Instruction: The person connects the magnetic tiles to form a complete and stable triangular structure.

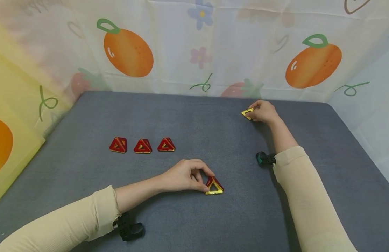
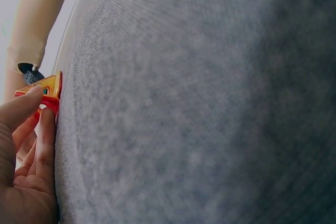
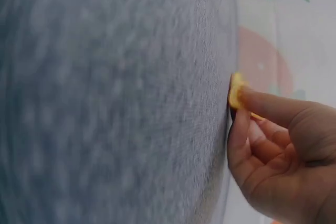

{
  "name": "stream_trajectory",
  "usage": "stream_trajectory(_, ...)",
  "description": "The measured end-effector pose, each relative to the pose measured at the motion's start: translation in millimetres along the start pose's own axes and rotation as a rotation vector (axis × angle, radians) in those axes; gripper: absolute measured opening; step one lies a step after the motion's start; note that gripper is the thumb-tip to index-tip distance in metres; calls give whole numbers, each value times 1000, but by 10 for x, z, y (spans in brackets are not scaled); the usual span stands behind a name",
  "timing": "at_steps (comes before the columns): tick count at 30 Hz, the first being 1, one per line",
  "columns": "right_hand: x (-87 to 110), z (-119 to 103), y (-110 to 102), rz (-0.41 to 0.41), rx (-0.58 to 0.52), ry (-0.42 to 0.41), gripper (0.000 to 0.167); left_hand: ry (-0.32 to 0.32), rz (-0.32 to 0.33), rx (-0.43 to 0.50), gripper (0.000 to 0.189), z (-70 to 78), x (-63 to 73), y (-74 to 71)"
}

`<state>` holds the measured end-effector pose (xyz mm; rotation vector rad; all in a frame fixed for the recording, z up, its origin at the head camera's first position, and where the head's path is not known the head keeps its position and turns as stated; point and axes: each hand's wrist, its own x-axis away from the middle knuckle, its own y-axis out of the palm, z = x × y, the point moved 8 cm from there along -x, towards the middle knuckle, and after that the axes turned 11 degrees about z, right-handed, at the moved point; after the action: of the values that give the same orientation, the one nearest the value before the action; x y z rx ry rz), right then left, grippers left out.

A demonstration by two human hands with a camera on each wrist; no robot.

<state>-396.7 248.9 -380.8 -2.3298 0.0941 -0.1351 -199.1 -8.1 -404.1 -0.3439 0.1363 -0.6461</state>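
Observation:
Between thumb and index finger, my left hand [image 1: 185, 175] pinches a red and gold triangular frame piece [image 1: 216, 191] that stands on the grey table near its middle. The left wrist view shows the same triangular piece [image 2: 51, 88] at the fingertips, close to the cloth. Farther off at the back right, my right hand [image 1: 264, 111] pinches a small yellow triangle [image 1: 246, 112]. In the right wrist view this yellow triangle [image 3: 236, 92] sits right at the table surface, partly covered by the thumb.
Three red pyramids with gold edges, the left [image 1: 118, 145], middle [image 1: 142, 146] and right one [image 1: 166, 144], form a row at the left. A printed curtain [image 1: 175, 45] hangs behind the grey table [image 1: 194, 119]. Dark wrist devices sit under both forearms.

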Motion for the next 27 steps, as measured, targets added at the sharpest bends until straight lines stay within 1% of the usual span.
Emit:
stream_trajectory(3, 1, -24, -10, -21, -60, 2, 37, 0, 0, 0, 35, 2, -2, 2)
stream_trajectory(8, 23, -86, -36, -41, -138, -18, 31, -1, 1, -2, 35, 3, 1, 1)
stream_trajectory(11, 51, -119, -54, -60, -177, -37, 30, -2, 0, -2, 35, 3, 2, 3)
stream_trajectory(14, 88, -157, -54, -104, -217, -68, 34, -2, 3, -4, 35, 1, 3, 2)
stream_trajectory(17, 141, -212, -38, -169, -240, -121, 38, -2, 5, -6, 35, 4, 5, -1)
stream_trajectory(22, 246, -336, -7, -252, -216, -238, 32, -1, 4, -6, 35, 15, 6, -2)
stream_trajectory(25, 327, -421, 4, -263, -173, -291, 28, 1, 3, -3, 35, 20, 4, -3)
stream_trajectory(27, 388, -476, 13, -258, -139, -310, 26, 4, 2, -1, 35, 21, 1, -3)
